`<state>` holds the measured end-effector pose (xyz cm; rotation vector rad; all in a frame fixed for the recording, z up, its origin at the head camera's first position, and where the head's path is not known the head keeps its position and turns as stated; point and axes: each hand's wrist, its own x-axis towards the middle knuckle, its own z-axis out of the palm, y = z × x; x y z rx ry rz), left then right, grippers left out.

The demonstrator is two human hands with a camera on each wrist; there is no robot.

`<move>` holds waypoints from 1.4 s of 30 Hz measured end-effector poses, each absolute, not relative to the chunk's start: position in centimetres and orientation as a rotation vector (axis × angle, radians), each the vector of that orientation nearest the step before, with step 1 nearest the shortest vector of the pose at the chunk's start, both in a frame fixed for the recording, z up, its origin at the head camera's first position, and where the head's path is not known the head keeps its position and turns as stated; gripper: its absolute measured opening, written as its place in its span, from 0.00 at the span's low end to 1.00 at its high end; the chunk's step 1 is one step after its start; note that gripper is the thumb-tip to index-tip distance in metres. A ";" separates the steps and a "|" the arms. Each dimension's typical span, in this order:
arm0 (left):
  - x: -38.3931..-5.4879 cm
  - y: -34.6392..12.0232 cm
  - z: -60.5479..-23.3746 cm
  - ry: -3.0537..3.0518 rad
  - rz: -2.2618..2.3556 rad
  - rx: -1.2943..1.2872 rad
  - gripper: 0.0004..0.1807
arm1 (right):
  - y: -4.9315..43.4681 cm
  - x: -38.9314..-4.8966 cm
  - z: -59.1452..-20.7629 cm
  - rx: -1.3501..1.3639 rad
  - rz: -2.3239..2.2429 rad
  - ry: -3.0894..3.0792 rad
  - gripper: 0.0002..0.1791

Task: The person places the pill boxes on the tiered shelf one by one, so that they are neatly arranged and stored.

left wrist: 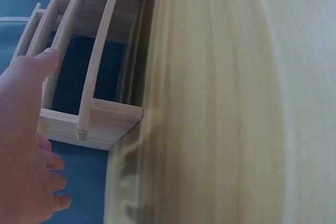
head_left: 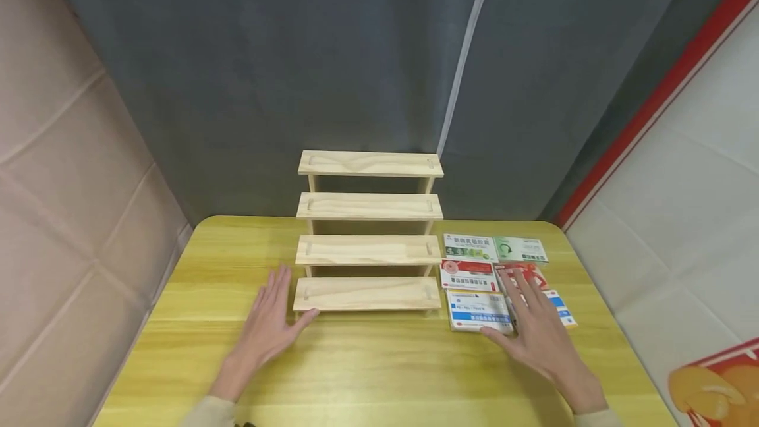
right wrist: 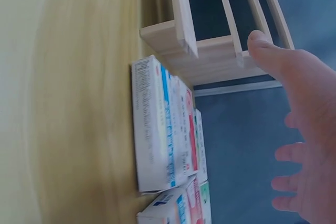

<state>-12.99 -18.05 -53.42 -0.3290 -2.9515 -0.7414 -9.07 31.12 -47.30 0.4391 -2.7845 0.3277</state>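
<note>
Lying beneath and left of the right hand (head_left: 536, 328) are boxes (head_left: 474, 277).

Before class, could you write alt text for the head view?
The left hand and right hand hover open above a wooden table, flanking a four-step wooden stand. Six medicine boxes lie to its right, some beneath the right hand.

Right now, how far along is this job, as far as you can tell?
Already done, it seems: the wooden rack stands on the table, with six boxes laid out in rows to its right. In hand: nothing; the left hand and right hand are both open. Remaining: perhaps all the placing, if the boxes belong on the rack, since none sits on its four tiers.
</note>
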 end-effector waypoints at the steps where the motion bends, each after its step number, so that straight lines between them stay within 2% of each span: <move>1: -13.1 -18.0 -53.7 -2.952 -0.751 -0.325 0.58 | 31.2 -9.0 -47.4 0.430 0.330 -2.797 0.62; 15: -14.2 -17.2 -56.1 -2.978 -0.902 -0.276 0.58 | 32.3 -8.6 -50.3 0.426 0.376 -2.829 0.62; 42: -14.8 -16.9 -57.3 -2.812 -1.409 -0.145 0.57 | 33.3 -10.4 -53.3 0.290 0.425 -3.035 0.59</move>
